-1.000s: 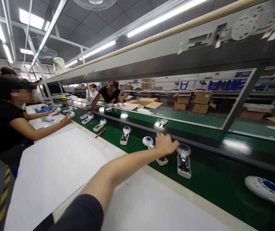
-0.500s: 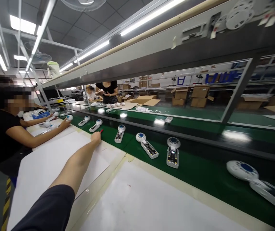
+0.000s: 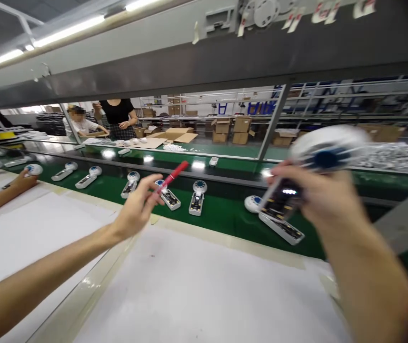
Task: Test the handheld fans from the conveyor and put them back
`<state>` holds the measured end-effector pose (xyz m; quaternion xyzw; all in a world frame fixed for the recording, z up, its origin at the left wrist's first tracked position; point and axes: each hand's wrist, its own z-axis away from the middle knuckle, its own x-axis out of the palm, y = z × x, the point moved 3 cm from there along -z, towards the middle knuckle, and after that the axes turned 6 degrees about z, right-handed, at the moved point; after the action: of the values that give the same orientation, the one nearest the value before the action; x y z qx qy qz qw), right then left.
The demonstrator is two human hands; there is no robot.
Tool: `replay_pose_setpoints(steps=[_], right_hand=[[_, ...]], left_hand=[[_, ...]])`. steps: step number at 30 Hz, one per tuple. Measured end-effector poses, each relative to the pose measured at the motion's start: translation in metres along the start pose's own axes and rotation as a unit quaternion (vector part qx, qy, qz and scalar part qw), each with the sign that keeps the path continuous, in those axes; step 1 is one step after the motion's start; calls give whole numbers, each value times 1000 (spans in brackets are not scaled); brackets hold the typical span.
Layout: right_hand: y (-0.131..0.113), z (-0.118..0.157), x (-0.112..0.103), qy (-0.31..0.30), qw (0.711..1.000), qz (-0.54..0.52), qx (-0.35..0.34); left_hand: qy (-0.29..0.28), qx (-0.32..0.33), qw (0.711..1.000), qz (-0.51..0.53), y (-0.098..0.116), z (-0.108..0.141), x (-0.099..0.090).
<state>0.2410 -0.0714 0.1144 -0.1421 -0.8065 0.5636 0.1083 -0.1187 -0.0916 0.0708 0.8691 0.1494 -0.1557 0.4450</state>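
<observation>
My left hand (image 3: pixel 135 209) holds a red marker pen (image 3: pixel 172 177) by its lower end, the pen pointing up and right above the near edge of the green conveyor belt (image 3: pixel 225 214). My right hand (image 3: pixel 318 195) grips a white hand-held device with a round blue-centred head (image 3: pixel 327 150), lifted above the belt and blurred; its open body shows a lit circuit board. Another open device (image 3: pixel 280 226) lies on the belt just below that hand.
Several more white devices (image 3: pixel 197 197) lie spaced along the belt to the left. A white work surface (image 3: pixel 196 295) lies in front of me. A co-worker's hand (image 3: pixel 23 178) rests at the left. Two people stand across the line by cardboard boxes (image 3: pixel 241 126).
My left hand has lifted the red pen off the belt edge and drawn it back. My right hand has come into view holding a device. The view has swung right and down.
</observation>
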Motion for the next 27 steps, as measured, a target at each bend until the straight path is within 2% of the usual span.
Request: replay_pose_setpoints(steps=[2, 4, 6, 9, 12, 14, 17, 18, 19, 20, 21, 22, 24, 26, 27], right_hand=[[33, -4, 12, -40, 994, 83, 62], [71, -7, 27, -82, 977, 155, 119], [101, -8, 40, -117, 963, 205, 131], [119, -9, 45, -164, 934, 296, 116], [111, -14, 33, -172, 902, 388, 81], [102, -20, 22, -172, 883, 434, 59], [97, -27, 6, -197, 848, 489, 56], [100, -28, 1, -213, 833, 506, 68], [103, -29, -3, -231, 817, 521, 87], [108, -29, -7, -250, 801, 533, 110], [113, -29, -10, -269, 785, 542, 133], [117, -28, -12, -287, 772, 547, 154], [125, -25, -12, -312, 755, 548, 177], [131, -22, -7, -314, 758, 544, 175], [133, -20, -3, -306, 765, 541, 168]], left_hand=[[-109, 109, 988, -2, 35, 28, 35], [-251, 244, 936, -30, 61, 55, 69], [-358, 317, 877, -51, 73, 73, 96], [-433, 325, 836, -84, 73, 81, 127], [-474, 321, 812, -113, 67, 81, 156], [-480, 333, 804, -112, 65, 81, 175], [-444, 348, 819, -110, 61, 75, 193], [-419, 312, 846, -102, 55, 66, 192], [-380, 244, 887, -91, 47, 53, 186], [-333, 157, 926, -79, 35, 37, 174], [-234, 16, 970, -58, 18, 17, 155], [-154, -57, 984, -70, 2, 0, 133], [-39, -146, 985, -77, -27, -33, 86], [46, -220, 973, -49, -52, -57, 46], [74, -242, 967, -18, -61, -65, 33]])
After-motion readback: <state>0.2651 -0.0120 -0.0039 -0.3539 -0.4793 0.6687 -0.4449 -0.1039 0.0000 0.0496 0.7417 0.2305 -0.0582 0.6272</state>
